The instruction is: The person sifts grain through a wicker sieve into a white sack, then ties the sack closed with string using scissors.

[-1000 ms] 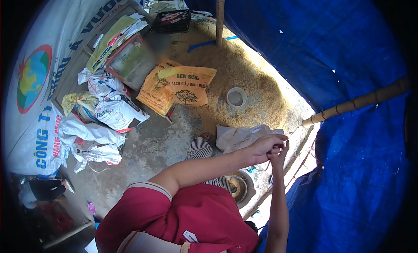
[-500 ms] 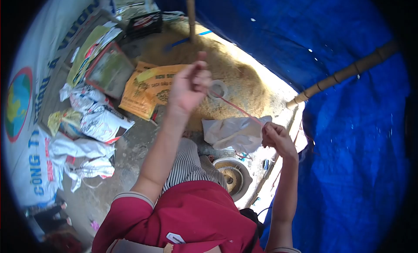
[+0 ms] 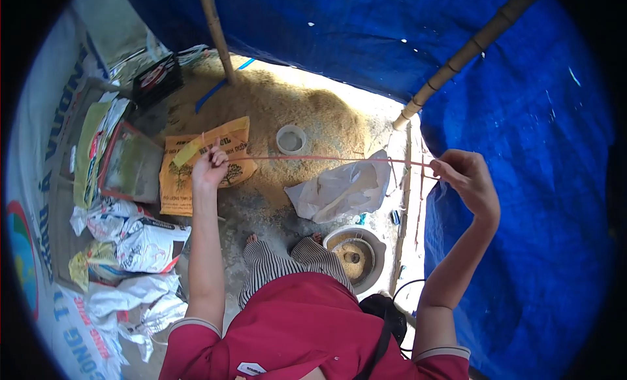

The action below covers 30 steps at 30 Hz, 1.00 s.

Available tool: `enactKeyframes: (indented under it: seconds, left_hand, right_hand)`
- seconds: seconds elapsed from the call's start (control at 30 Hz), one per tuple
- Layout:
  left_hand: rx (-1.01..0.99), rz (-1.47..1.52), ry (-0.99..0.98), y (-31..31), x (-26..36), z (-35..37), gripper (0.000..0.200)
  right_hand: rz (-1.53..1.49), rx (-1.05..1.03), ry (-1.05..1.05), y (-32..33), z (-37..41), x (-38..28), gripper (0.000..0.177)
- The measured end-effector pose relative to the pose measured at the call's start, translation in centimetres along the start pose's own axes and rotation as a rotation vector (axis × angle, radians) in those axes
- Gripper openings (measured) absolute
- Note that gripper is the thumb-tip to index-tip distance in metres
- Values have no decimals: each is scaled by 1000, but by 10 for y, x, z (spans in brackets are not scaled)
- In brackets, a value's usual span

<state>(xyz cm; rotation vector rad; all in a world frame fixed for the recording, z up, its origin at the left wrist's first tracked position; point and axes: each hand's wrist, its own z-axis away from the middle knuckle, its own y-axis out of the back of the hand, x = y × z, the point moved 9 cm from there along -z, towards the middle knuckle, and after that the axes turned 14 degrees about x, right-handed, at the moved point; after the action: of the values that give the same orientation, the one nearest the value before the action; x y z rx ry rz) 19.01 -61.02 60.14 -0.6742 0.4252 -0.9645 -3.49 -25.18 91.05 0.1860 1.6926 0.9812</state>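
Observation:
A thin reddish string (image 3: 339, 159) runs taut and nearly level between my two hands. My left hand (image 3: 210, 167) is closed on its left end, in front of the orange printed bag (image 3: 175, 187). My right hand (image 3: 465, 179) pinches the other end near the blue tarp, with a short loose tail hanging below the fingers. Beneath the string lie a white plastic sack (image 3: 339, 190) and, farther off, a small white tub (image 3: 290, 139) on a heap of yellowish-brown grain-like material (image 3: 274, 99).
By my feet stands a grey pot (image 3: 375, 275) with yellowish material inside. White printed sacks (image 3: 147, 246) and a red-framed box (image 3: 134, 161) line the left side. A blue tarp (image 3: 535, 171) and bamboo poles (image 3: 450, 66) bound the right.
My hands have moved farther apart, left hand leftward and down, right hand rightward. The string is now longer between them and nearly level. The view has shifted too.

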Motion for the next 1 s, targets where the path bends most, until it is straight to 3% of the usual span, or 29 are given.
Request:
enactKeyframes:
  seconds: [0.17,0.27,0.33,0.4,0.53,0.6,0.7,0.73,0.8,0.83,0.9,0.93,1.0]
  left_hand:
    - [163,-173,-41,20,29,10,27]
    - [92,-223,65,26,52,13,27]
    - [18,-198,145,27,62,15,26]
    - [255,-165,95,41,64,24,23]
    - [257,-156,302,78,56,14,19]
    - [272,-162,332,97,60,10,18]
    - [78,-399,249,94,63,39,28]
    - [74,-407,251,91,59,60,28]
    - [-209,-684,172,56,34,123,30]
    - [-217,-698,185,54,23,148,30]
    - [-624,-988,213,43,-14,207,29]
    - [-636,-1002,230,57,-20,216,29]
    - [-725,-1383,132,83,-31,228,29]
  right_hand:
    - [207,298,42,35,65,-99,27]
    - [324,352,96,2,124,-165,22]
    - [264,279,7,-37,132,-169,23]
    - [531,218,213,-84,129,-183,23]
    - [436,-210,139,-201,135,-129,25]
    - [459,-502,100,-253,164,-133,26]
    - [323,-586,222,-297,198,-142,30]
    - [302,-536,218,-302,201,-143,30]
    - [278,-470,208,-311,208,-142,29]
    - [100,-375,191,-308,207,-145,27]
    - [-229,-223,162,-296,208,-147,20]
    - [-229,-200,153,-297,214,-140,20]
    - [-286,-175,109,-300,225,-126,20]
